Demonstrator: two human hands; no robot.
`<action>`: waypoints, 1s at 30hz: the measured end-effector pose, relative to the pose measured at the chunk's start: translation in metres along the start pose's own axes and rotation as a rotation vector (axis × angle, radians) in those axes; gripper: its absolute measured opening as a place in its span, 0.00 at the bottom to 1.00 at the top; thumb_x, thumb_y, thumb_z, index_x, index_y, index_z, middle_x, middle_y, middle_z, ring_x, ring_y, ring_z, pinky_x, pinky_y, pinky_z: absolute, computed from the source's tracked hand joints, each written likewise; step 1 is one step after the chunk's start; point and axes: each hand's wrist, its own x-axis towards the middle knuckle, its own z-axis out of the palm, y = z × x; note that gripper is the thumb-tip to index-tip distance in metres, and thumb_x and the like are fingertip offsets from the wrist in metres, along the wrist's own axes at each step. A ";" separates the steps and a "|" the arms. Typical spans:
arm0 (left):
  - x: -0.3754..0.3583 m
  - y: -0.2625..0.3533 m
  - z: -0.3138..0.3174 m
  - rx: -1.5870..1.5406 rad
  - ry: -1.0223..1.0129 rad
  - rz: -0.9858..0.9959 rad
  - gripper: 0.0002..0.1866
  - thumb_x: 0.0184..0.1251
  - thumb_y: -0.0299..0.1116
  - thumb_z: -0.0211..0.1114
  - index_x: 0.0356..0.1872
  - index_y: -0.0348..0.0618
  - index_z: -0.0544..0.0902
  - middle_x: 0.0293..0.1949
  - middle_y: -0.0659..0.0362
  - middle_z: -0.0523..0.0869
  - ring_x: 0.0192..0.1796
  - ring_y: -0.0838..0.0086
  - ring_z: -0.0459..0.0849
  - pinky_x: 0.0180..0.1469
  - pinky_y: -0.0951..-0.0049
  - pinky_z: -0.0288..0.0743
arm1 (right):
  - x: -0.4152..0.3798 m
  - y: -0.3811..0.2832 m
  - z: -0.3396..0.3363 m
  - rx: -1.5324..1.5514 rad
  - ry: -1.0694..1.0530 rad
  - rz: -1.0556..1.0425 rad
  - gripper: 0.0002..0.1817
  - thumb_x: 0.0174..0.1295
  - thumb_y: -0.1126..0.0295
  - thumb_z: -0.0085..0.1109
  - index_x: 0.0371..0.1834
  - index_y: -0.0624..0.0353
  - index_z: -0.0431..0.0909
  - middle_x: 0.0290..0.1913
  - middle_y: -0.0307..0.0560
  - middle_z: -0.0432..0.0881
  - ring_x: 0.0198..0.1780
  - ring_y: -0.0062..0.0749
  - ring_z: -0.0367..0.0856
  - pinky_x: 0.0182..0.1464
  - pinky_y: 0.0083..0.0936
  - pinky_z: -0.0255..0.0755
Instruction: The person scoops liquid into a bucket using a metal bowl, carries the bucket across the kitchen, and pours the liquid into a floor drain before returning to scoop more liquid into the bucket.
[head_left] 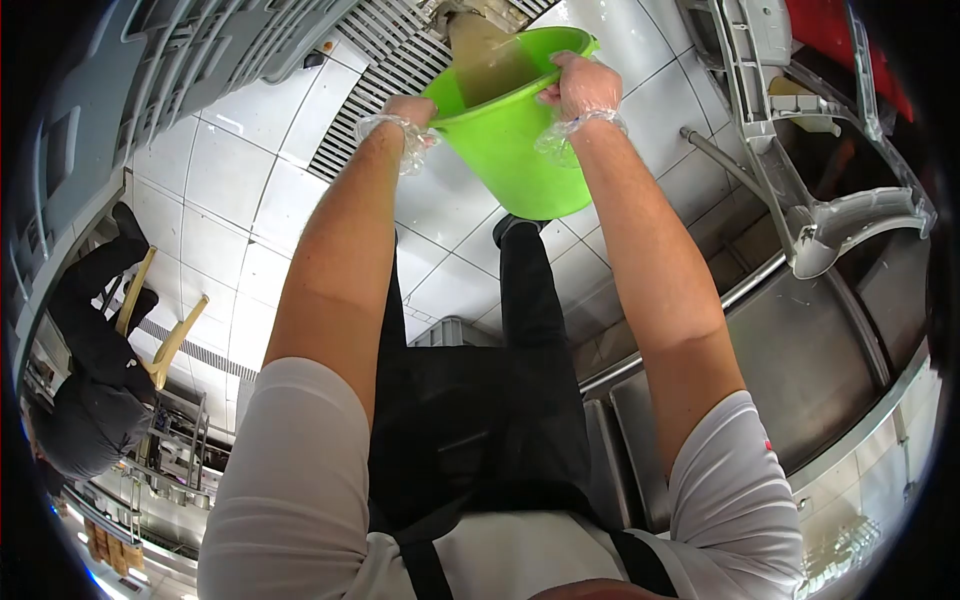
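A bright green bucket (520, 150) is tilted away from me, and cloudy brownish liquid (485, 62) pours over its far rim. On the bucket's left side my left hand (408, 112) is closed round the rim. My right hand (585, 88) grips the rim on the other side, its thumb over the edge. Clear plastic gloves cover both hands and bunch at the wrists. The liquid runs toward a slatted floor drain grate (385, 85) beyond the bucket. The bucket's bottom hangs just above my shoe.
Grey plastic crates (150, 75) stand at the upper left. Along the right are a grey frame (770, 170) and a stainless steel surface (800, 360). Another person in dark clothes (95, 390) is at the left, near a yellowish chair-like frame (170, 350). White tiles (230, 175) cover the floor.
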 end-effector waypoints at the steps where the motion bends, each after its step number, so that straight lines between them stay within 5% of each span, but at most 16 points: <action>1: -0.003 0.003 0.003 -0.002 0.000 -0.001 0.12 0.55 0.33 0.63 0.37 0.34 0.80 0.28 0.50 0.82 0.25 0.65 0.83 0.23 0.68 0.77 | -0.003 -0.002 0.001 0.042 0.045 0.003 0.10 0.51 0.74 0.58 0.25 0.74 0.73 0.20 0.54 0.77 0.15 0.37 0.76 0.19 0.30 0.75; 3: -0.023 0.015 0.005 -0.348 0.088 -0.144 0.14 0.60 0.36 0.59 0.33 0.32 0.79 0.25 0.52 0.79 0.18 0.70 0.77 0.14 0.73 0.72 | -0.004 -0.004 0.001 0.021 0.047 -0.023 0.10 0.51 0.74 0.58 0.24 0.74 0.72 0.20 0.54 0.77 0.15 0.37 0.76 0.19 0.29 0.75; 10: -0.028 0.019 0.009 -0.448 0.089 -0.191 0.12 0.58 0.30 0.58 0.32 0.28 0.80 0.27 0.49 0.82 0.22 0.68 0.82 0.19 0.70 0.75 | -0.011 -0.014 0.004 -0.085 0.126 -0.076 0.12 0.48 0.71 0.63 0.24 0.71 0.73 0.22 0.51 0.76 0.18 0.32 0.74 0.21 0.26 0.73; 16: -0.025 0.012 0.013 0.336 -0.077 0.349 0.11 0.62 0.32 0.57 0.34 0.32 0.79 0.24 0.54 0.78 0.18 0.73 0.78 0.18 0.75 0.74 | -0.021 -0.026 0.004 -0.206 0.143 -0.091 0.13 0.47 0.70 0.64 0.26 0.71 0.75 0.23 0.50 0.78 0.19 0.31 0.76 0.23 0.27 0.75; 18: -0.033 0.021 0.017 -0.166 -0.053 -0.007 0.11 0.63 0.33 0.55 0.33 0.33 0.79 0.23 0.54 0.78 0.19 0.73 0.78 0.19 0.75 0.74 | -0.018 -0.024 0.004 -0.200 0.127 -0.116 0.13 0.47 0.70 0.64 0.26 0.71 0.75 0.23 0.50 0.78 0.19 0.31 0.76 0.24 0.27 0.75; 22: -0.022 0.011 0.030 -0.338 -0.031 -0.089 0.12 0.64 0.34 0.54 0.31 0.33 0.79 0.22 0.54 0.77 0.17 0.73 0.76 0.19 0.75 0.73 | -0.014 -0.021 0.001 -0.252 0.104 -0.192 0.13 0.47 0.70 0.65 0.27 0.71 0.75 0.21 0.50 0.78 0.19 0.31 0.76 0.24 0.27 0.74; 26: 0.001 -0.021 0.044 0.008 -0.055 0.309 0.13 0.64 0.35 0.54 0.28 0.34 0.78 0.21 0.55 0.76 0.17 0.72 0.75 0.18 0.73 0.72 | -0.025 -0.020 -0.002 -0.261 0.107 -0.236 0.13 0.47 0.70 0.65 0.26 0.71 0.75 0.20 0.49 0.77 0.18 0.30 0.76 0.23 0.26 0.72; 30: 0.006 -0.029 0.070 -0.101 -0.046 0.345 0.13 0.63 0.37 0.54 0.26 0.36 0.76 0.19 0.56 0.74 0.17 0.72 0.74 0.17 0.71 0.70 | -0.034 -0.009 -0.027 -0.293 0.095 -0.316 0.13 0.47 0.70 0.64 0.24 0.71 0.75 0.19 0.47 0.76 0.18 0.29 0.75 0.21 0.25 0.70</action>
